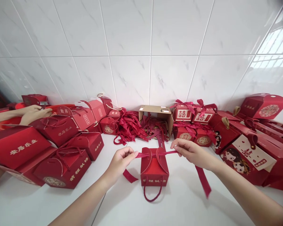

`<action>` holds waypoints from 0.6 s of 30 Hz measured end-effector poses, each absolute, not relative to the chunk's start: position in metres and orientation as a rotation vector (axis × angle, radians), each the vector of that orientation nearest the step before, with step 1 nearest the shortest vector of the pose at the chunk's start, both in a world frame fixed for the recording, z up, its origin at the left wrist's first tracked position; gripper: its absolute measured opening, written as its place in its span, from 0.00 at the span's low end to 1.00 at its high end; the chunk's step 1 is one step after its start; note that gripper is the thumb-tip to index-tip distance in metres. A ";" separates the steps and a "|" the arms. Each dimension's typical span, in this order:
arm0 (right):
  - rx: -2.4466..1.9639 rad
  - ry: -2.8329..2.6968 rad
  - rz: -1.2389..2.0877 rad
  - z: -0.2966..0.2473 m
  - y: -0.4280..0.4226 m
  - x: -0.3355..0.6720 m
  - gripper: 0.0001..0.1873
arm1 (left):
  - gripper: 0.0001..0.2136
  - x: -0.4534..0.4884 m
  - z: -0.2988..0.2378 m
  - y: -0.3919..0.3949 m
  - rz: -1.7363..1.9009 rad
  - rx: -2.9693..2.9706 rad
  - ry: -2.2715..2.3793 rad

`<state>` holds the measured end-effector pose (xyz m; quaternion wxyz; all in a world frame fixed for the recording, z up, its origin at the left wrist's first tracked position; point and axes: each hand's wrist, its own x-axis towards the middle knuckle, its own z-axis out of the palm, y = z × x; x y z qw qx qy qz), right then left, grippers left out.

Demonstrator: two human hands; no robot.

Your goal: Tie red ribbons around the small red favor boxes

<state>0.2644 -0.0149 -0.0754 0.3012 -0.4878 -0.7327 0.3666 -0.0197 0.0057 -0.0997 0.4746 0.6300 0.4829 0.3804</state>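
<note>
On the counter (122,208), ctr, red box (155,171) w/ cord handle (152,201) at its near side. L hand (121,160) grip pinched on one side of ribbon (143,155), R hand (193,153) grip pinched on the other; it's stretched btwn them over box top, tails loose. Carton (153,109) behind, ribbon pile (131,122) to its L, bow-tied boxes (183,113) R.

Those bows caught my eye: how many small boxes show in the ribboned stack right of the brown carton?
4: the white-labelled upper-left box and upper-right box, and, beneath them, the gold-patterned lower-left box and lower-right box. Others may be hidden behind.
</note>
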 end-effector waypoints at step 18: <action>-1.450 -1.675 1.266 -0.091 -0.016 0.262 0.26 | 0.17 -0.023 -0.105 0.004 0.913 1.436 1.165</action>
